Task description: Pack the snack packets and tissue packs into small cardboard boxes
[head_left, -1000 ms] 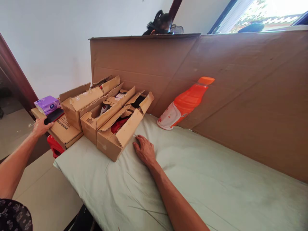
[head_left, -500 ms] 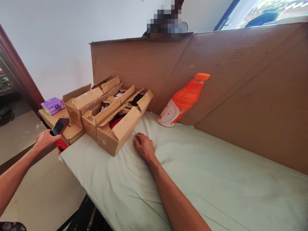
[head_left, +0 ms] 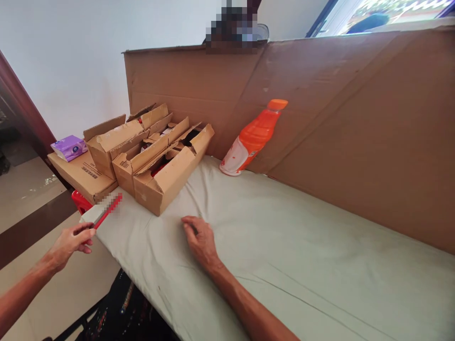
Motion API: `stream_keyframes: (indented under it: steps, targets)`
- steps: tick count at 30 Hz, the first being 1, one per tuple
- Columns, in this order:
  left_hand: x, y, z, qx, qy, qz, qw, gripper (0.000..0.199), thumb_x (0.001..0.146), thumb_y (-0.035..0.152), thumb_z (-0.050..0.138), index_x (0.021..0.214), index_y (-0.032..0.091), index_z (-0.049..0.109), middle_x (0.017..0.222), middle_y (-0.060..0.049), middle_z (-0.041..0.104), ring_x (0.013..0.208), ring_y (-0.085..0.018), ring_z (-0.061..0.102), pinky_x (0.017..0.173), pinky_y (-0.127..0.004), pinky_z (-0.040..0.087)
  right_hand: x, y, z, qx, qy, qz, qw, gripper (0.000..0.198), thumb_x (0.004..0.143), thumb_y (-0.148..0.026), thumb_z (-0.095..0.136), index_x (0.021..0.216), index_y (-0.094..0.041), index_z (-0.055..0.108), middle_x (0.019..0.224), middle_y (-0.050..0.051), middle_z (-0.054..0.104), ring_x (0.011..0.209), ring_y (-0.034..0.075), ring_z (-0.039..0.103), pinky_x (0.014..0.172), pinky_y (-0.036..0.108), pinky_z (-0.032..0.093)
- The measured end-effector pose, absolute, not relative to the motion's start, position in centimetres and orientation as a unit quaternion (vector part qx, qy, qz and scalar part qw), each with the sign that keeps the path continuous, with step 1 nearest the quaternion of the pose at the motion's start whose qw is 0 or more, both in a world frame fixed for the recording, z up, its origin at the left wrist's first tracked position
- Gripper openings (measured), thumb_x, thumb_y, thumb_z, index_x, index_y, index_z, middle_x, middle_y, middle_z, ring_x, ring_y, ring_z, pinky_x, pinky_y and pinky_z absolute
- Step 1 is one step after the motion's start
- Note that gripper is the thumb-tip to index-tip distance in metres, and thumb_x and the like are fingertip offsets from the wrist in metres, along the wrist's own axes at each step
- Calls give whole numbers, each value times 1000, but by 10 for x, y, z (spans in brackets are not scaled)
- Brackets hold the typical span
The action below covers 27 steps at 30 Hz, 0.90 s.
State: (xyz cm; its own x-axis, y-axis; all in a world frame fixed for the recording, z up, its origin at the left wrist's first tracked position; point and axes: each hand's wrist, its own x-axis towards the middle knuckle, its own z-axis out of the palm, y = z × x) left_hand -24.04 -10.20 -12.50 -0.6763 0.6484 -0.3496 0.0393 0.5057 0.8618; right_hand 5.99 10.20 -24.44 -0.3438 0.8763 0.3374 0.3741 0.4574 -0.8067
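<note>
My left hand (head_left: 73,244) grips a phone with a red edge (head_left: 106,214) at one end, just off the left edge of the cloth-covered table (head_left: 302,251). The phone is tilted and seen nearly edge-on, its far end blurred out. My right hand (head_left: 202,239) rests on the pale green cloth with its fingers loosely curled, and nothing shows in it. In front of that hand stands the nearest open cardboard box (head_left: 174,189), with something red inside. An orange bottle with a white-and-orange label (head_left: 250,139) stands beyond, close to the cardboard panel.
More open cardboard boxes (head_left: 106,142) stand in a row at the left. A flat carton (head_left: 88,173) bears a purple tissue pack (head_left: 69,148), with something red plastic (head_left: 81,201) below. A tall cardboard panel (head_left: 337,137) runs along the back, and a blurred person (head_left: 232,31) is behind it.
My left hand has brought the phone nearer and turned it from screen-up to nearly edge-on. My right hand has slid nearer and a little left. The whole view has shifted slightly.
</note>
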Motion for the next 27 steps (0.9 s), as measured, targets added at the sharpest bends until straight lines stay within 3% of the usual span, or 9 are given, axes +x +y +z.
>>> stream_keyframes:
  steps: [2,5,9,11,14,16,21,24,27]
  targets:
    - [-221,-108,-126,214,789,438,374,71,47,54,87,102,10,74,73,-9,71,60,-23,65,55,-39,60,55,65,-237,-373,-759,385,369,25,90,-33,51,98,-24,74,93,7,78,85,23,72,82,39,57]
    - [-194,-107,-126,224,776,422,412,68,49,51,87,103,11,77,69,-8,72,54,-23,65,57,-39,59,43,23,-222,-301,-687,587,305,26,93,-37,56,109,-24,72,97,6,78,78,20,73,73,34,58]
    - [-156,-90,-133,247,759,433,419,58,48,39,90,101,19,79,94,-10,77,74,-29,71,56,-36,57,26,-3,-206,-252,-534,766,253,46,92,-55,62,124,-22,63,107,9,76,86,21,75,70,33,57]
    - [-139,-82,-141,257,751,448,411,57,46,34,92,100,21,79,102,-10,77,91,-33,71,64,-36,59,22,-8,-204,-250,-505,780,274,50,89,-58,65,123,-22,61,101,6,75,85,21,73,67,31,56]
    - [-122,-77,-151,262,733,484,399,61,44,29,95,102,22,78,111,-10,76,115,-36,65,91,-39,56,24,-8,-207,-269,-495,766,311,42,85,-55,70,111,-23,62,91,2,72,79,19,68,63,30,55]
    - [-117,-76,-155,252,711,511,411,62,47,32,95,105,22,78,116,-10,75,120,-36,64,101,-39,52,30,-6,-208,-271,-487,769,313,34,85,-51,68,107,-25,63,89,2,72,75,19,67,64,32,57]
    - [-114,-69,-168,186,639,578,473,54,65,58,83,98,16,77,100,-12,78,104,-34,71,95,-44,57,45,-1,-201,-224,-520,771,291,27,85,-35,61,110,-25,65,92,2,73,86,23,70,80,38,58]
    - [-111,-60,-178,140,604,624,475,42,71,52,80,91,16,76,99,-10,79,101,-31,72,94,-43,58,48,-2,-203,-216,-584,729,283,33,88,-30,57,118,-24,66,93,2,72,88,22,69,85,38,56]
    - [-106,-55,-187,107,578,660,468,34,76,44,78,94,16,75,101,-9,80,102,-28,73,96,-41,58,48,-4,-212,-259,-634,659,311,46,91,-30,54,137,-23,57,82,0,67,71,18,61,73,33,53]
